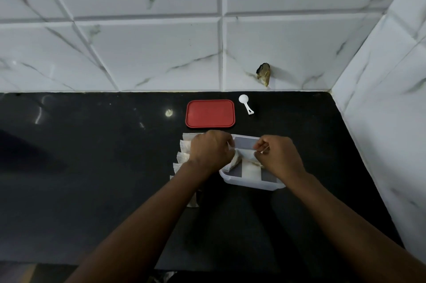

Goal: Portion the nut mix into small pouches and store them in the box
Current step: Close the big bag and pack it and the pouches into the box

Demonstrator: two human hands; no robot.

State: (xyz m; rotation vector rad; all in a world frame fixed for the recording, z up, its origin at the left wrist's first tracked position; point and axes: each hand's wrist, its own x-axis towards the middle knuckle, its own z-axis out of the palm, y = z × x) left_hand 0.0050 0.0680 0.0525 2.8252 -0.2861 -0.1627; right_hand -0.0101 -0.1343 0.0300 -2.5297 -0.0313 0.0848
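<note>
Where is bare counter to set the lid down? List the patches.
Free: the broad black counter left of the red lid and pouch row; a narrower strip between the box and the right wall. Crowded: the middle, where lid, scoop, pouches and box cluster.

Black countertop (92,167) below white veined wall tiles (138,52), a dark ragged gap (263,73) in one tile

Red lid (210,113). White scoop (245,103). Black glossy counter (92,167). White wall tiles (147,52) with grey marble veining. Translucent whitish box (251,183), grey inside. Clear pouches (183,158), beige contents.
</note>
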